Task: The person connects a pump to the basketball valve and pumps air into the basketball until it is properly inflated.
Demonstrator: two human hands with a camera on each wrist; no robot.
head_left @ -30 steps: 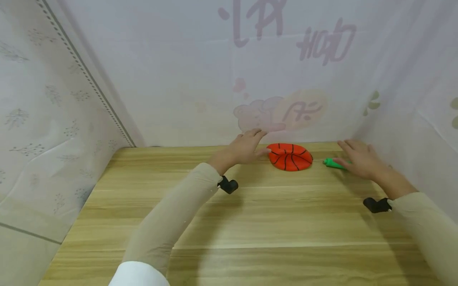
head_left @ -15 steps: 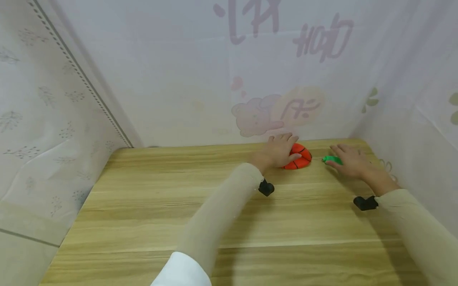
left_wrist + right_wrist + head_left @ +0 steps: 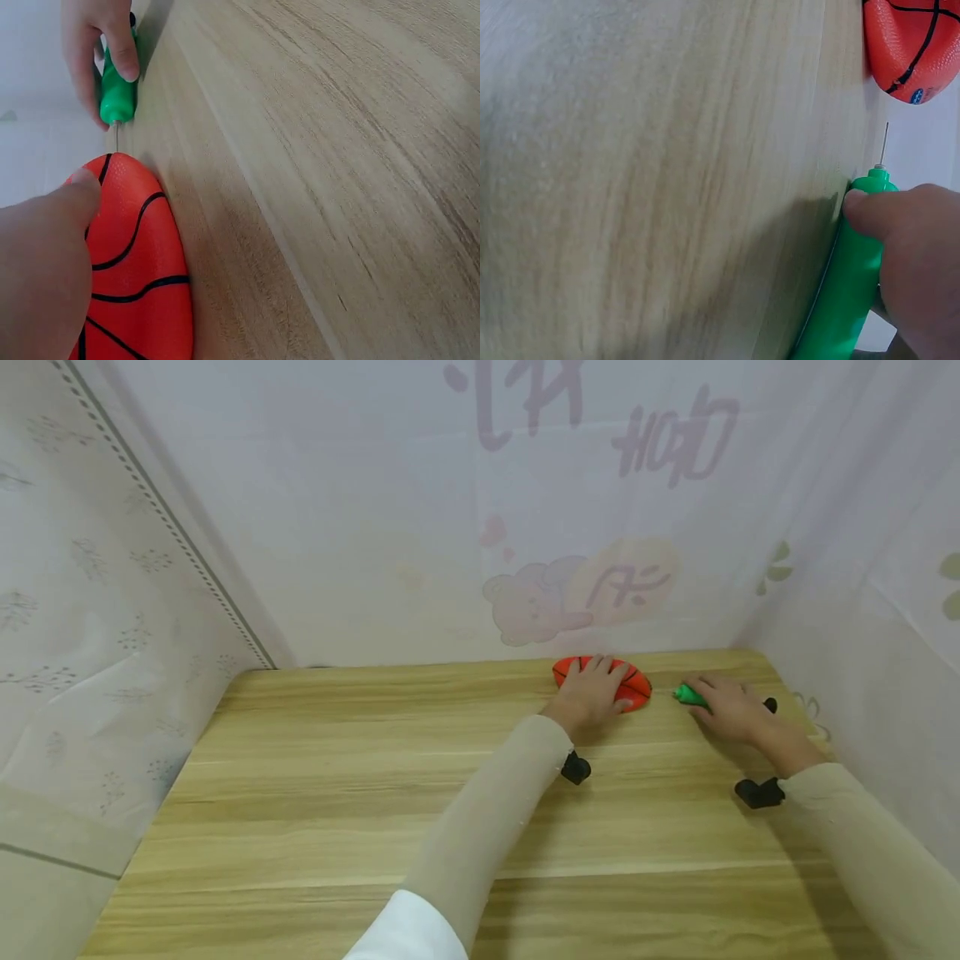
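Observation:
A deflated red ball [image 3: 637, 685] with black basketball lines lies sunken near the table's back edge. My left hand [image 3: 590, 695] rests over it, fingers spread across the top. In the left wrist view its thumb [image 3: 84, 184] lies on the red surface; the other fingers are hidden there. To the right is a green hand pump [image 3: 688, 695] with a thin metal needle [image 3: 885, 146] pointing at the ball. My right hand [image 3: 729, 706] grips the pump's barrel from above, thumb on the near side and fingers on the far side. The needle tip is close to the ball's end.
The wood-grain table [image 3: 315, 793] stretches toward me. A pale printed curtain [image 3: 360, 527] rises right behind its back edge, with more fabric along the left and right sides. Black camera mounts [image 3: 576, 768] sit at both wrists.
My left hand has moved right and come down onto the ball. My right hand has lowered, moved slightly left and closed its fingers around the pump.

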